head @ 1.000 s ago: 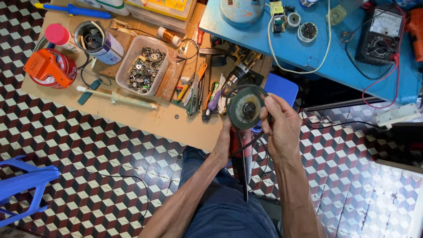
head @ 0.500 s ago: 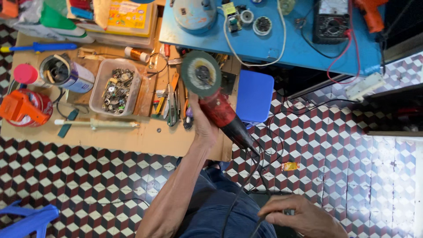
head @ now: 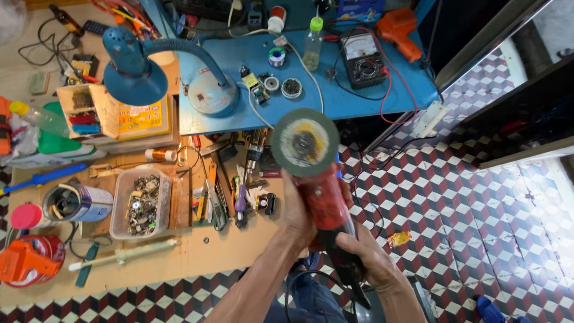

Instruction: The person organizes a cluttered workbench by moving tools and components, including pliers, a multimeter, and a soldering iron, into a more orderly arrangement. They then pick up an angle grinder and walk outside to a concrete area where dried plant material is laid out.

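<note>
In the head view, both hands grip a red angle grinder held up over the near edge of the wooden worktop. The left hand is clamped around the red body just behind the head; the right hand is wrapped around the dark rear handle at about 5 o'clock from it. The grey grinding disc with its yellow centre faces the camera, at 12 o'clock from the hands. A black cord loops down from the tool's rear.

At 9 o'clock from the disc lies a clear plastic tray of small metal parts, with a tin can beyond it. At 11 o'clock stands a blue desk lamp; at 1 o'clock, a multimeter rests on the blue table.
</note>
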